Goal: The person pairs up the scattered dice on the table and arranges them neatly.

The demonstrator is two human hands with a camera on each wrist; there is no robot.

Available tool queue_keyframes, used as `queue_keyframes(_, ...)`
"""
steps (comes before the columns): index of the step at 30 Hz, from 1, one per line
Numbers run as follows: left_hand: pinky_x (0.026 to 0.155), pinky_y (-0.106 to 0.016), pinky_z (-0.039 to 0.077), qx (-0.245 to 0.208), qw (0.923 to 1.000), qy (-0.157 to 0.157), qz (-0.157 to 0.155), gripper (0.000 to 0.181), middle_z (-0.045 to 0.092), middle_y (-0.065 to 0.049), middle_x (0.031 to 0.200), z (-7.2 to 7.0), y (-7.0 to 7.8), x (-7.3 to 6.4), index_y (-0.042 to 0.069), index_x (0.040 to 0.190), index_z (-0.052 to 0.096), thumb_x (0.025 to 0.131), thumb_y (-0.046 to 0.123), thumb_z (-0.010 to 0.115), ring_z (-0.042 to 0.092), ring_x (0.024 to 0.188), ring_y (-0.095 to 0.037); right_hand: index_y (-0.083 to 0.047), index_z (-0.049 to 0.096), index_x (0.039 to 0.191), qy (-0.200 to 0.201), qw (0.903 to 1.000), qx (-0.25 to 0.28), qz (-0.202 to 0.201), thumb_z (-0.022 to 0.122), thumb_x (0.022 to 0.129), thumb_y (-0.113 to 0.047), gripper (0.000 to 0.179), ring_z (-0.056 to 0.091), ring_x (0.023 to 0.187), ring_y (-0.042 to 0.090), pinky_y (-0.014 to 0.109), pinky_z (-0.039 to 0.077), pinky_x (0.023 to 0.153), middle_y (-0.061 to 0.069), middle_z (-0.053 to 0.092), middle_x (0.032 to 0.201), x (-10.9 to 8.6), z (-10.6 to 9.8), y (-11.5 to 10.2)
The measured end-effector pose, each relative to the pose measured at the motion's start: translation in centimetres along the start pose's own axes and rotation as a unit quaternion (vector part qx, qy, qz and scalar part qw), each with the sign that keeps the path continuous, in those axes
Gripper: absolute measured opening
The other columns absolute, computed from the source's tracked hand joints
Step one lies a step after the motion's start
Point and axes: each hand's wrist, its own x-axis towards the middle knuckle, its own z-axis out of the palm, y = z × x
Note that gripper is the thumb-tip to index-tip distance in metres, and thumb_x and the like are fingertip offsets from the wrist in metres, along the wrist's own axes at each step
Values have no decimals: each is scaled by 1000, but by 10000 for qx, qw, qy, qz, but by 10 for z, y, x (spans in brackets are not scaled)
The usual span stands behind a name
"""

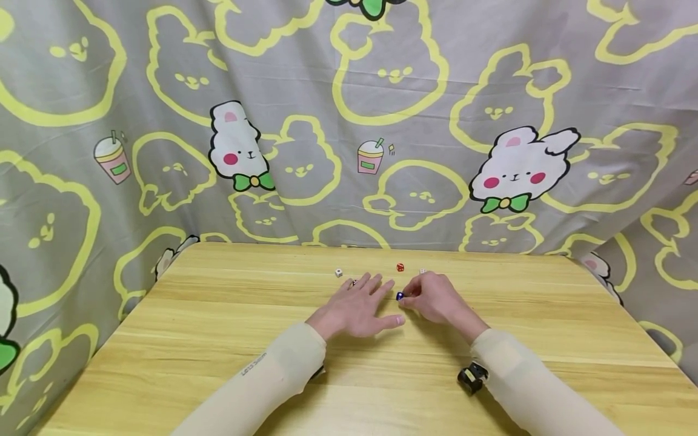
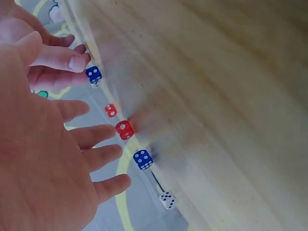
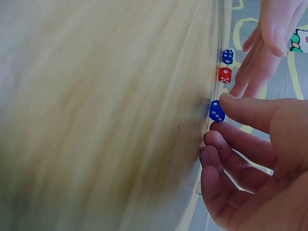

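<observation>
My right hand [image 1: 433, 298] pinches a blue die [image 3: 217, 110] with white pips between thumb and index finger, low at the tabletop. The other fingers of that hand curl loosely below it in the right wrist view. To its left, my left hand [image 1: 357, 306] is held low over the table with fingers straight and spread, thumb pointing toward the right hand. Just past its fingertips in the left wrist view are a red die [image 2: 124, 130] and a second blue die [image 2: 143, 159]. In the head view the left fingers mostly hide these two.
A white die [image 1: 339, 273] lies beyond the left hand. Farther back are another red die [image 1: 400, 267] and a white die [image 1: 422, 271] behind the right hand. The wooden table [image 1: 218, 315] ends at a patterned grey curtain [image 1: 305, 224]. A small black device [image 1: 471, 378] sits at the right wrist.
</observation>
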Motion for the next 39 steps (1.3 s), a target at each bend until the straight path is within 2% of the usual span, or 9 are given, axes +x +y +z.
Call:
queue_keyframes(14, 136, -54, 14, 26, 10000, -67, -29, 87, 19, -4, 179, -1, 2, 2, 28, 171, 18, 102, 78, 36, 14, 168, -27, -14, 83, 97, 161, 9996, -190, -109, 83, 93, -22, 9, 67, 92, 19, 40, 55, 84, 0, 79, 96, 4, 3, 0)
queue_keyframes(19, 136, -54, 14, 37, 9999, -124, 42, 87, 20, -5, 179, -1, 2, 0, 28, 171, 20, 102, 78, 37, 14, 168, -28, -15, 83, 96, 108, 9998, -125, -75, 83, 93, -22, 8, 66, 88, 17, 35, 53, 78, -1, 79, 94, 2, 4, -1)
queue_keyframes(24, 136, -54, 14, 5, 9999, -128, 37, 87, 19, -4, 179, -1, 1, -4, 28, 171, 21, 101, 78, 39, 13, 168, -27, -16, 83, 95, -6, 10000, -23, -39, 83, 93, -20, 4, 63, 81, 14, 31, 49, 72, -3, 79, 91, -3, 6, -6)
queue_keyframes(33, 135, -57, 18, 100, 9998, 35, 157, 88, 23, -6, 178, -3, 2, -14, 26, 171, 22, 102, 77, 40, 16, 167, -28, -16, 82, 93, -24, 9999, -100, -89, 83, 93, -21, 6, 61, 79, 14, 30, 48, 71, -4, 78, 87, -9, 7, -8)
queue_keyframes(39, 133, -59, 23, 11, 9999, 126, 41, 86, 28, -8, 177, -1, 3, -23, 24, 169, 27, 102, 74, 44, 21, 166, -29, -15, 83, 92, -46, 9999, -54, -137, 85, 91, -22, 7, 60, 78, 13, 29, 48, 72, -6, 75, 83, -12, 8, -10)
